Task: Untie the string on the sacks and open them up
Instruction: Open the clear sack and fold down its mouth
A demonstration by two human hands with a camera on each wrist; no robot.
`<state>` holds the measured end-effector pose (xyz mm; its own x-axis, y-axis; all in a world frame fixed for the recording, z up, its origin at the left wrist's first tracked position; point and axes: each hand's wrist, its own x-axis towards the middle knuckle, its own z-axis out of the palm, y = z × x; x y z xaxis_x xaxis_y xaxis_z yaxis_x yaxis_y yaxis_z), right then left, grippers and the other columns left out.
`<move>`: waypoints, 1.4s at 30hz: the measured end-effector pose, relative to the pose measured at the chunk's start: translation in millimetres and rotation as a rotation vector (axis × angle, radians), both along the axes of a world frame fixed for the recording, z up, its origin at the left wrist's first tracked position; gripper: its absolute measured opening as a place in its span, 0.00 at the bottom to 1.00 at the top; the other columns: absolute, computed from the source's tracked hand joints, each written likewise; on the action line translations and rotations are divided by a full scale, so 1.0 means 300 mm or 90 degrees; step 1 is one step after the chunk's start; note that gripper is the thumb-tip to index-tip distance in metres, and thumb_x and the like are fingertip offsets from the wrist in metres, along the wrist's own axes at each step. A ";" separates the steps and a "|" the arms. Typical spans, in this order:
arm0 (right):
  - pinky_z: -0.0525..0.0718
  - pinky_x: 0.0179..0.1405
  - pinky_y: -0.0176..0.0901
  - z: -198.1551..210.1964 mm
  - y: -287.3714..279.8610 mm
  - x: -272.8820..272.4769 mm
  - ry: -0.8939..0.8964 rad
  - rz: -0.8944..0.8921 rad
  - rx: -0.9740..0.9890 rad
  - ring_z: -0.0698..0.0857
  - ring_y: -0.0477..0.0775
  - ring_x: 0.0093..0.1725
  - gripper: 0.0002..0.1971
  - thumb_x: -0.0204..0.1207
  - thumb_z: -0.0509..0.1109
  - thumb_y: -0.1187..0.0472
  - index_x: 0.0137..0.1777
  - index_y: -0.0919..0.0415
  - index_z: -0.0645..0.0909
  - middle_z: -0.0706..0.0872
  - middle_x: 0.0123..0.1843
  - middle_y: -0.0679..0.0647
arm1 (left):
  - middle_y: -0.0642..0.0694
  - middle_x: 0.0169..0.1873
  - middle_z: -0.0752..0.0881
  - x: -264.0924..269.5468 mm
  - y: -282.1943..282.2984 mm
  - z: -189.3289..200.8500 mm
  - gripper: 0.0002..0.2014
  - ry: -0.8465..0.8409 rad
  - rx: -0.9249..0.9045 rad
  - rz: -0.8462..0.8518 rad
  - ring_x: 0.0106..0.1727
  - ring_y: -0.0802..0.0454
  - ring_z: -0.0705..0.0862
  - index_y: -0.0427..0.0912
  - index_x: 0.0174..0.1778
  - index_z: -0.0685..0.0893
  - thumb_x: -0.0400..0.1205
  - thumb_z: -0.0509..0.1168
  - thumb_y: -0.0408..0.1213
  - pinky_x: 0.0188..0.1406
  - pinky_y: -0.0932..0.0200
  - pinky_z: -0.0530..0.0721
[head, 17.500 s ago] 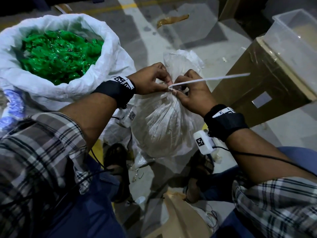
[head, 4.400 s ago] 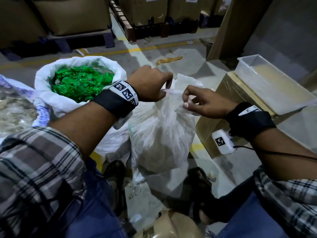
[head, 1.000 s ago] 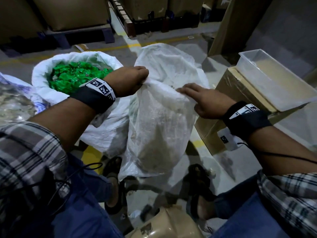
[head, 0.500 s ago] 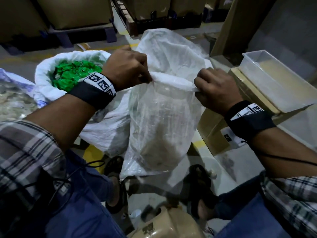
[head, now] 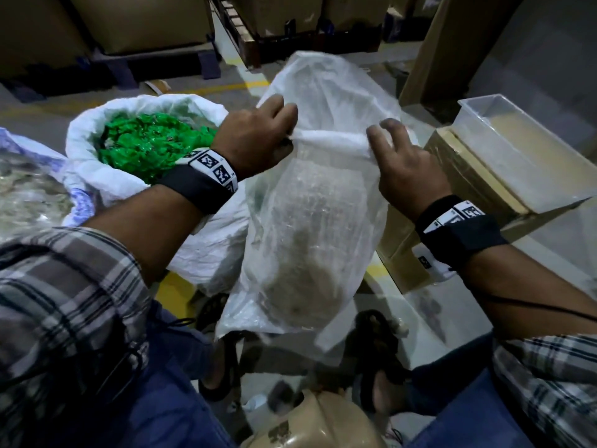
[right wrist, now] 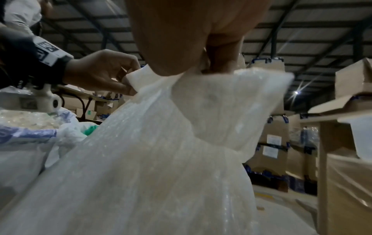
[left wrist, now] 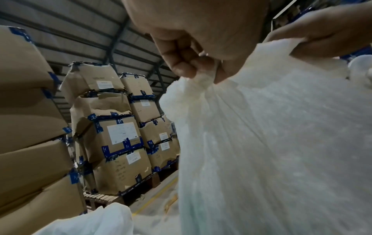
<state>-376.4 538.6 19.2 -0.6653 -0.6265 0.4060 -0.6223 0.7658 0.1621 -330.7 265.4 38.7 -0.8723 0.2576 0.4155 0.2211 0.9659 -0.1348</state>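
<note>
A translucent white woven sack (head: 310, 221) stands on the floor between my feet, its mouth untied and spread. Its near rim (head: 332, 142) is rolled over into a thick cuff. My left hand (head: 258, 140) grips the cuff's left end, fingers curled round the fabric (left wrist: 203, 77). My right hand (head: 397, 156) pinches the cuff's right end, and the sack's cloth (right wrist: 201, 127) hangs below it. The far wall of the sack (head: 329, 88) stands up behind the cuff. Pale contents show dimly low inside. No string is in view.
An open white sack of green pieces (head: 145, 147) sits to the left, with another open sack (head: 29, 189) beyond it. A cardboard box (head: 452, 202) carrying a clear plastic bin (head: 520, 147) stands right. Stacked cartons on pallets (left wrist: 120, 139) line the back. A brown bag (head: 310, 425) lies near my feet.
The string came off the sack earlier. Over the last second both hands moved to the near rim, gripped it and rolled it down into a cuff, spreading the mouth wider.
</note>
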 end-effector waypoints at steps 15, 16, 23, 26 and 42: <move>0.79 0.45 0.48 0.019 0.104 -0.031 -0.316 0.081 0.126 0.82 0.63 0.51 0.18 0.73 0.78 0.56 0.61 0.59 0.82 0.79 0.53 0.57 | 0.35 0.49 0.80 -0.037 0.001 -0.165 0.09 -0.177 0.051 -0.048 0.40 0.30 0.83 0.37 0.53 0.72 0.78 0.61 0.28 0.33 0.47 0.70; 0.81 0.42 0.50 0.022 0.098 -0.023 -0.274 0.067 0.147 0.83 0.65 0.48 0.16 0.74 0.76 0.56 0.60 0.59 0.81 0.79 0.54 0.57 | 0.35 0.49 0.80 -0.037 0.002 -0.158 0.09 -0.194 0.088 -0.053 0.41 0.30 0.82 0.37 0.52 0.72 0.77 0.62 0.28 0.34 0.47 0.71; 0.73 0.19 0.49 -0.031 0.026 0.037 -0.026 0.010 0.065 0.78 0.70 0.22 0.08 0.75 0.71 0.67 0.53 0.67 0.80 0.80 0.46 0.66 | 0.50 0.47 0.82 -0.028 -0.081 -0.061 0.27 -0.207 0.273 -0.108 0.41 0.52 0.81 0.46 0.70 0.74 0.79 0.74 0.51 0.42 0.57 0.79; 0.71 0.20 0.47 -0.032 0.008 0.020 0.021 -0.017 0.008 0.78 0.69 0.22 0.09 0.74 0.70 0.70 0.53 0.65 0.82 0.82 0.45 0.64 | 0.51 0.44 0.87 -0.028 -0.084 -0.043 0.17 -0.028 0.037 -0.084 0.43 0.43 0.85 0.52 0.53 0.82 0.76 0.71 0.58 0.37 0.54 0.78; 0.79 0.31 0.54 -0.084 0.064 0.028 -0.231 -0.036 0.028 0.81 0.69 0.37 0.15 0.74 0.71 0.58 0.57 0.57 0.70 0.82 0.44 0.61 | 0.38 0.54 0.82 0.014 -0.004 -0.236 0.07 -0.047 -0.064 -0.117 0.36 0.36 0.82 0.42 0.56 0.74 0.85 0.55 0.35 0.20 0.47 0.79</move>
<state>-368.0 557.7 -6.0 -0.7947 -0.5968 0.1110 -0.6027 0.7974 -0.0280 -326.5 264.3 -32.0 -0.8336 0.4526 0.3166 0.4056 0.8907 -0.2054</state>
